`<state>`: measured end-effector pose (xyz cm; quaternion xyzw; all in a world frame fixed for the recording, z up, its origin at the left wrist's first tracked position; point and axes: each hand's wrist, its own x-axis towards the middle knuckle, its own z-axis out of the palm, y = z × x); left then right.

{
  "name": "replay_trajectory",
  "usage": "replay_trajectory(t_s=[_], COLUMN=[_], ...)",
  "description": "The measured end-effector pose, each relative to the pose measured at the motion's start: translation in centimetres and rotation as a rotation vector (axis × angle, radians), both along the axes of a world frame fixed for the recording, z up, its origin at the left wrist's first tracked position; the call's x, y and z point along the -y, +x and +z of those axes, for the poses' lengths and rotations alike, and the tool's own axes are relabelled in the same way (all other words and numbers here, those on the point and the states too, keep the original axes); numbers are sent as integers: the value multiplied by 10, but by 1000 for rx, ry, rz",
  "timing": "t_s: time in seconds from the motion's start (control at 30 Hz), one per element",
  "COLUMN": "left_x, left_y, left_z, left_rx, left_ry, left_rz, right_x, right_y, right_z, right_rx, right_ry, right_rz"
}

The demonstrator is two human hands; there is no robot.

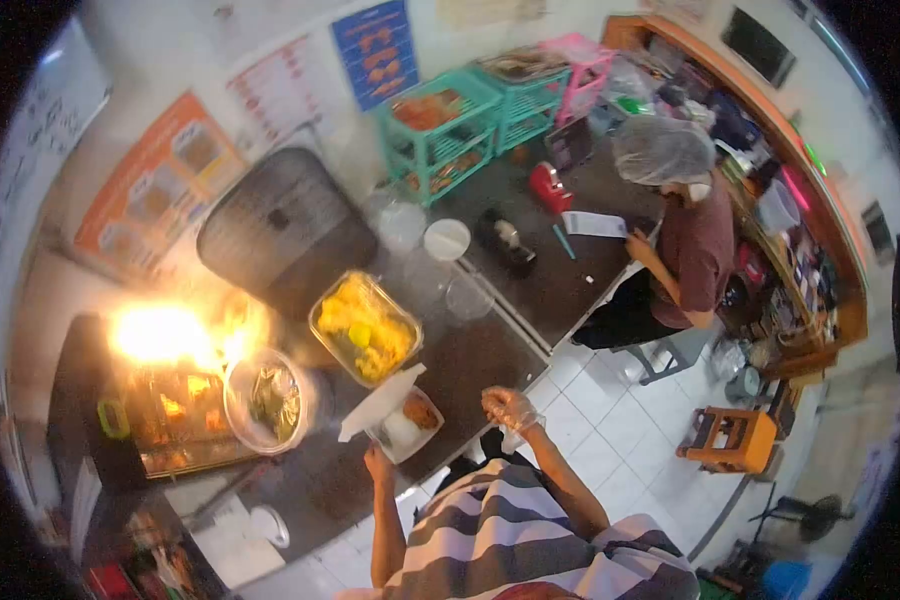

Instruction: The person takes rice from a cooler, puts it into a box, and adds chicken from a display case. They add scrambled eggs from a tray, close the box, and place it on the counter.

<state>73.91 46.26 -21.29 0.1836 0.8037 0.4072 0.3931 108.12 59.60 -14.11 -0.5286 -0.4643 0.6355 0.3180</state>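
Note:
My left hand (377,464) is at the near edge of an open white box (432,414), its fingers closed at the box's corner. Inside the box lie white rice (400,431) and a brown fried piece (420,410); the lid (372,402) leans up on the far side. To the right of the box my right hand (508,408), in a clear plastic glove, hangs with fingers curled; whether anything is in them is too small to tell. Beyond the box stands a clear tray (417,345) of yellow food (355,318).
A lit display case (185,440) and a round tub (305,405) with leafy contents are at the left. Behind are a dark bin (280,225) and green racks (435,150). At the far table a person in a hairnet (695,235) sits by a paper (595,224).

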Motion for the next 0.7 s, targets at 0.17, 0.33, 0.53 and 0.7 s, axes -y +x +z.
replay_trajectory(t_s=[0.17,0.33,0.53,0.7], left_x=[-61,-114,-88,-70], left_y=[37,115,140,180], left_z=[-40,40,166,260], left_rx=[144,415,415,427], left_ry=[200,142,151,-18], left_rz=[-30,59,-670,-607], right_x=[-6,-13,-50,-68], right_y=[29,50,-9,-108], right_z=[5,31,82,63], right_rx=[152,-79,-89,565], right_ry=[-103,-236,85,1040], right_rz=[99,-75,-193,111])
